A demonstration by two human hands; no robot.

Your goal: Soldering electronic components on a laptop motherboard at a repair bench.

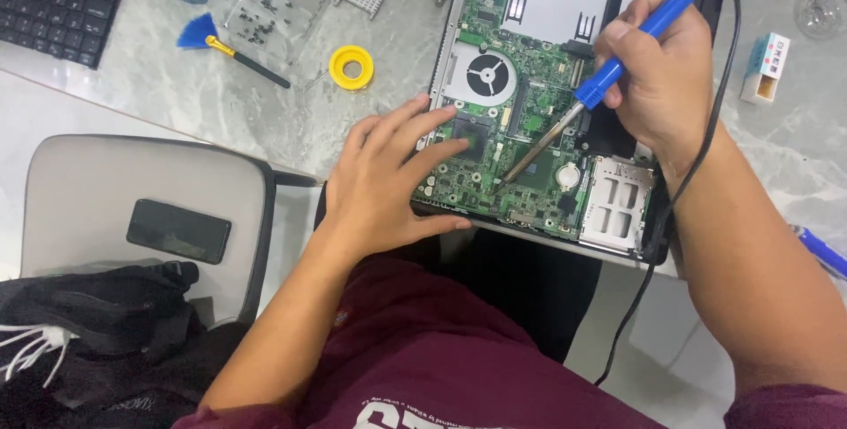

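While the right hand point(666, 76) grips the blue soldering iron point(618, 63), tip down on the green laptop board point(520, 120), the left hand point(388, 178) lies flat, fingers spread. 1 slip could burn those fingers.

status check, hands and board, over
Left hand flat on board, steadying. Right hand shut on soldering iron, tip on board. Cord trails off table edge.
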